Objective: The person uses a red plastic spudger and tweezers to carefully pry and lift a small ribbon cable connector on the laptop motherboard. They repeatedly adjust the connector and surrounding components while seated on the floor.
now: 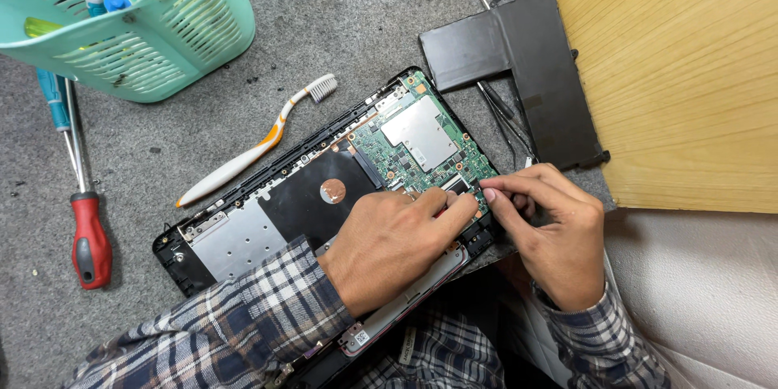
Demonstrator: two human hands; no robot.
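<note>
Pinched fingertips of the left hand and right hand met on a small connector at the near edge of the green circuit board — whether either gripped anything, I could not tell. That board sat in the opened laptop, lying on the grey mat — its long axis running from lower left to upper right, toward the black battery.

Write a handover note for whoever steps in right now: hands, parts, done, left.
Left hand: rests on the opened laptop base, fingertips at a connector on the green circuit board.
Right hand: fingertips pinch at the same spot; what the grip holds cannot be told.
Done: cover off, black battery pack lying beside the base.
Left: board still seated.
Nearby: red-handled screwdriver, toothbrush.
</note>
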